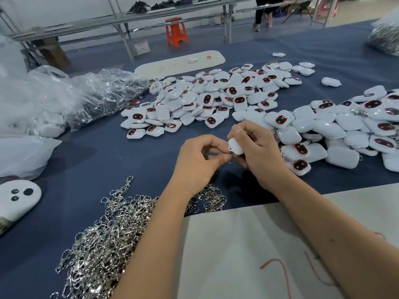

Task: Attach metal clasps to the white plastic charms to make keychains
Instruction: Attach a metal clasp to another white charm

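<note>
Right hand (259, 152) grips charm (235, 146); left hand (200, 160) pinches clasp (229, 155).

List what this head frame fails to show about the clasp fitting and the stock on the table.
- Head view: join between clasp and charm is too small and covered by fingers of left hand and right hand.
- Charm's face is turned away.
- Clasp pile is cut by the bottom edge and crossed by the left forearm.
- Bag contents blur behind crinkled plastic.

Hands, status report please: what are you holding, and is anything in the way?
Right hand grips one white charm. Left hand pinches a metal clasp at its edge. Clasp pile near left, charm heap ahead; nothing between the hands.
</note>
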Available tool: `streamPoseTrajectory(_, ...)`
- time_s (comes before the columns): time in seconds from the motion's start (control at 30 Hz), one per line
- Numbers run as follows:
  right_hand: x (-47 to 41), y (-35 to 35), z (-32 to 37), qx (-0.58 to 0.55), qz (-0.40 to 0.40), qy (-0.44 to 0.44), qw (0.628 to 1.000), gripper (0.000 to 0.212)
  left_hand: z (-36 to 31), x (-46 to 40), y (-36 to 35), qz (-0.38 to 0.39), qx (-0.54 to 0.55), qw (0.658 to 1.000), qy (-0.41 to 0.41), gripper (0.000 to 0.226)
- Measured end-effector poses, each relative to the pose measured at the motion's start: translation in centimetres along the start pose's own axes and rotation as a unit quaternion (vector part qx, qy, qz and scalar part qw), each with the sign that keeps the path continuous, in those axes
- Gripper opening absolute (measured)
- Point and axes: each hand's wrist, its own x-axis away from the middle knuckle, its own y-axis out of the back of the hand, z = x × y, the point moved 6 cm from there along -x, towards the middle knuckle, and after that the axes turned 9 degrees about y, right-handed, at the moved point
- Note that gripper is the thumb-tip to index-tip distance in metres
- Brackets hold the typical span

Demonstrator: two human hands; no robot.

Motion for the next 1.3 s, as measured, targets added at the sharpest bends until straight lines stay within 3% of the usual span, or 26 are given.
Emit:
streamPoseTrajectory(0.2,0.0,-0.1,-0.1,-0.061,-0.008,-0.02,0.998,0.032,-0.3,0.2,0.5,-0.078,0.018,0.996,-0.028,0.02)
streamPoseTrajectory(0.5,0.0,0.0,-0.3,-0.047,-0.03,-0.037,0.998,0.034,-0.5,0.3,0.8,-0.085,0.015,0.994,-0.064,0.019)
streamPoseTrajectory(0.6,0.1,0.0,-0.3,-0.045,-0.027,-0.039,0.998,0.029,-0.3,0.3,0.8,-0.095,-0.023,0.993,-0.067,0.026)
streamPoseTrajectory(0.73,0.3,-0.3,-0.3,-0.036,0.015,-0.053,0.998,0.014,-0.1,0.3,0.8,-0.095,-0.118,0.986,-0.076,0.018)
streamPoseTrajectory(0.9,0.7,-0.8,-0.4,0.072,0.072,-0.054,0.993,0.023,-0.5,0.2,0.8,-0.125,-0.24,0.958,-0.095,0.012)
streamPoseTrajectory(1.03,0.8,-0.6,-0.4,0.112,0.066,-0.056,0.99,0.028,-1.3,0.2,-0.3,-0.156,-0.328,0.929,-0.074,0.012)
streamPoseTrajectory(1.17,0.5,-0.5,-0.8,0.028,0.015,-0.082,0.996,0.027,-0.9,0.7,-0.6,-0.191,-0.162,0.967,-0.034,0.012)
streamPoseTrajectory(1.3,0.3,-0.4,-0.9,-0.078,-0.014,-0.091,0.993,0.02,0.2,0.4,-0.2,-0.206,0.02,0.978,0.03,0.011)
